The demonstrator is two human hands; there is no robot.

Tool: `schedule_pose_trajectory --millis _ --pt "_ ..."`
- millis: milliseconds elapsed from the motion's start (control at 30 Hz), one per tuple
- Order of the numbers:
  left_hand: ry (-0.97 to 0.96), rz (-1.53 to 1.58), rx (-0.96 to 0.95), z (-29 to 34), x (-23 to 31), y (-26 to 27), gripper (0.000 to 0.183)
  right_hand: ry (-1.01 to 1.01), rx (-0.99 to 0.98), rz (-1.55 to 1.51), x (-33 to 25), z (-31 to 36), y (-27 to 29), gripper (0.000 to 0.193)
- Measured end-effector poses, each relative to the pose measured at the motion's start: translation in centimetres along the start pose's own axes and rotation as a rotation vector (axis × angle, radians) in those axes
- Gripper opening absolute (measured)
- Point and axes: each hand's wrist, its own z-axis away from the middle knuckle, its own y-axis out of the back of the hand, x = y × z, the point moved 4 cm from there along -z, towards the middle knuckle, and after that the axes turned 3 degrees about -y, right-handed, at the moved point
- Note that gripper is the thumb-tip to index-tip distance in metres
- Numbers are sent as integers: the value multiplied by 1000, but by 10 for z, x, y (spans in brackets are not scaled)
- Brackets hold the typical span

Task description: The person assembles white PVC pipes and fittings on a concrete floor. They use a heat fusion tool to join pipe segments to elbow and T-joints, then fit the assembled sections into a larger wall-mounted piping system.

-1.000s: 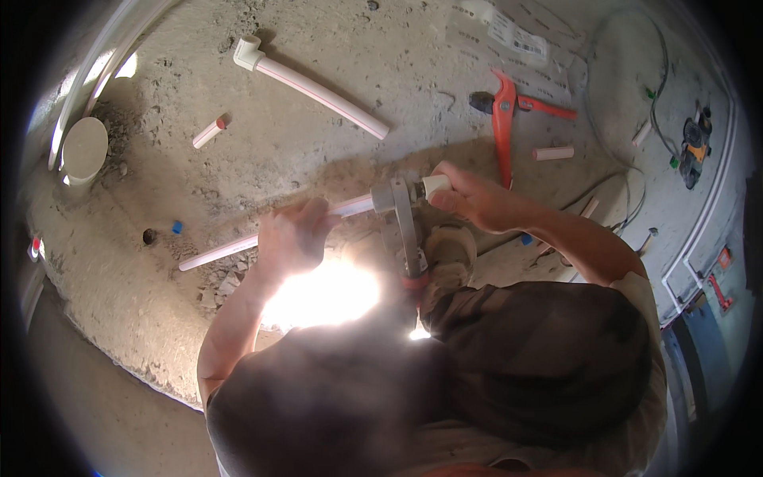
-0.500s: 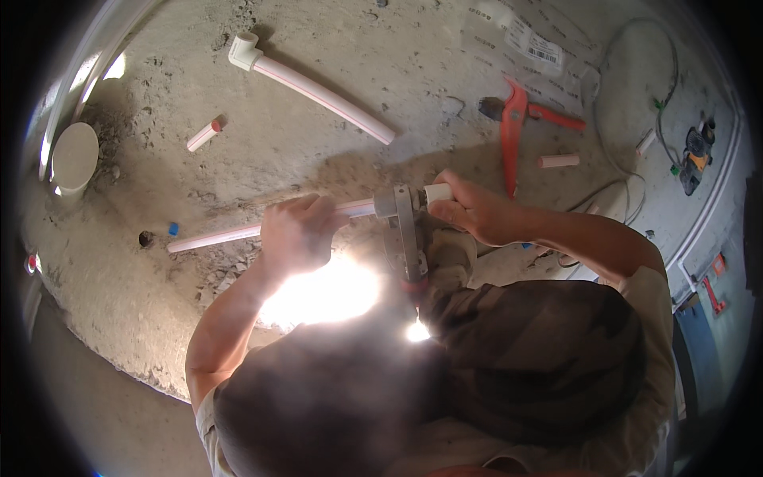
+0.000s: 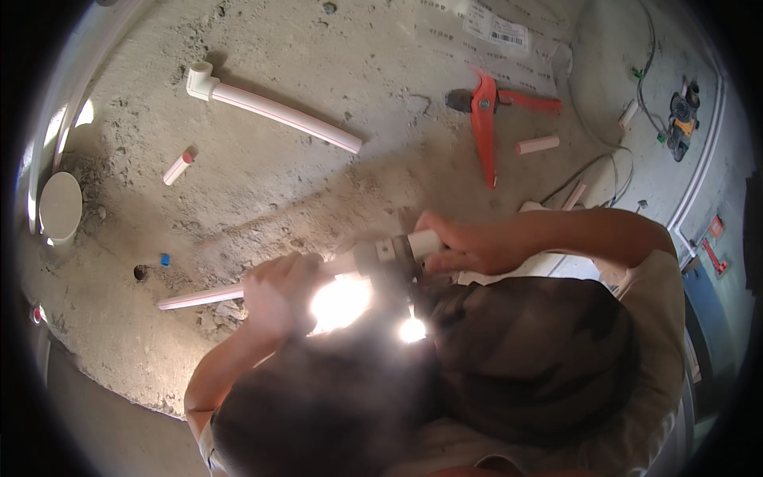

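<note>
My left hand [image 3: 278,290] is wrapped round a white plastic pipe with a red stripe [image 3: 199,297], whose free end points left. The pipe's other end meets the head of a pipe welding tool [image 3: 387,258] in front of my knees. On the tool's right side, a short white fitting [image 3: 425,242] sits against the head, and my right hand [image 3: 469,246] grips it between thumb and fingers. Bright glare covers the area below the pipe. My dark-clothed knees hide the lower part of the tool.
On the rough concrete floor lie a striped pipe with an elbow [image 3: 278,119], red pipe cutters [image 3: 483,119] and short pipe pieces [image 3: 537,145]. A clear plastic bag [image 3: 540,60] is behind the cutters. A white round-topped stub [image 3: 61,207] stands left, near a floor hole [image 3: 141,273] and blue cap [image 3: 165,260].
Both hands, with the pipe, tool head and fitting, have come lower in the picture, nearer my knees. The view has turned, so the floor items appear shifted left.
</note>
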Motion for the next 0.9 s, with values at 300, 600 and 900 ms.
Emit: schedule_pose_trajectory --millis 300,600,900 --pt "94 -70 -42 -3 -1 -8 20 15 105 -194 12 -10 -5 43" --pt "114 -70 -54 -5 -1 -8 24 73 131 -96 9 -14 -2 37" --pt "89 -78 -18 -6 2 -8 24 103 174 -85 9 -15 -3 39"
